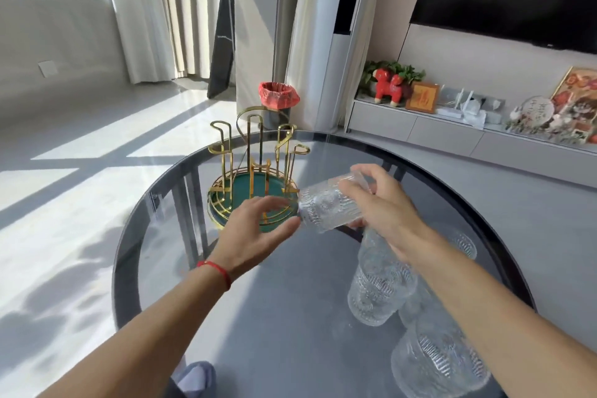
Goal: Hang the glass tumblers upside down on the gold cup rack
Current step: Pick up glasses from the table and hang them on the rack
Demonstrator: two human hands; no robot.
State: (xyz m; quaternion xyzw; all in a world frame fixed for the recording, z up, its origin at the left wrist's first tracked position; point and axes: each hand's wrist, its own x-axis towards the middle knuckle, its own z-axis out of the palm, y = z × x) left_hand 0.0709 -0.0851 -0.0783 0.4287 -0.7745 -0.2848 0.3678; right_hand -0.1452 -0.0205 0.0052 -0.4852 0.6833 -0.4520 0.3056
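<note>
**First tumbler carried toward an empty rack**

At the left of the round dark glass table (226,317) stands the gold wire cup rack with a green round tray base (255,171). Its upright prongs are all bare, so no glass is hung yet, and by my reading the task is at its first placement.

Just in front of the rack's near rim is the left hand (255,233), with a red string at the wrist. Its fingers are spread and curved, holding nothing, and the fingertips reach toward one end of the glass in the other hand, close to touching it.

The right hand (381,203) is closed around a clear ribbed glass tumbler (323,203), which lies roughly on its side in the air, just right of the rack's base and below its prong tips. Which end is the mouth I cannot tell for certain through the clear glass.

The next move, as I judge it, calls for turning this tumbler mouth down, lifting it above a prong and lowering it over the tip, perhaps steadied by the free hand.

Further right and nearer, under the right forearm, more clear ribbed tumblers (378,284) wait on the table, close together.
</note>
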